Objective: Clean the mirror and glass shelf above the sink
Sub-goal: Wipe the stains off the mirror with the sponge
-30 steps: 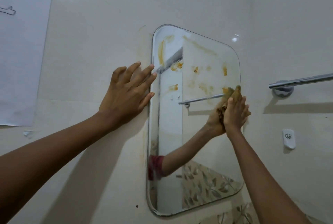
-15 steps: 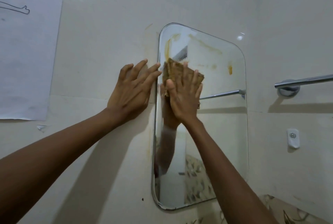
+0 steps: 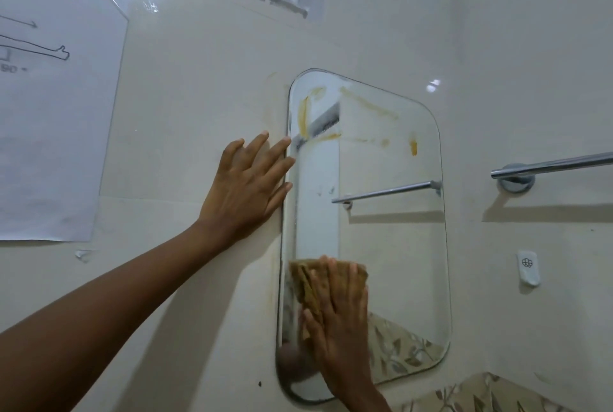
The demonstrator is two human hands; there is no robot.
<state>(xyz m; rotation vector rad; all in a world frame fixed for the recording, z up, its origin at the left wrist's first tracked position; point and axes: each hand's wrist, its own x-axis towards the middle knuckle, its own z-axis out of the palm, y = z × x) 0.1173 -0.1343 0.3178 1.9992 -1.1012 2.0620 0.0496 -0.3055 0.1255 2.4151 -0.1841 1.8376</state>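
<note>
While the right hand point(image 3: 341, 322) presses a folded tan cloth point(image 3: 308, 282) with flat fingers on the lower left of the rounded rectangular wall mirror point(image 3: 398, 262), yellow smears point(image 3: 302, 113) mark its top; judged half done. Left hand point(image 3: 245, 186) lies spread on the cream tiled wall point(image 3: 199, 96) beside its left edge. Glass shelf not in view.

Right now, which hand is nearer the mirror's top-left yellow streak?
Left. Left hand lies flat just below-left of the yellow streak; right hand presses the cloth low on the mirror.
</note>
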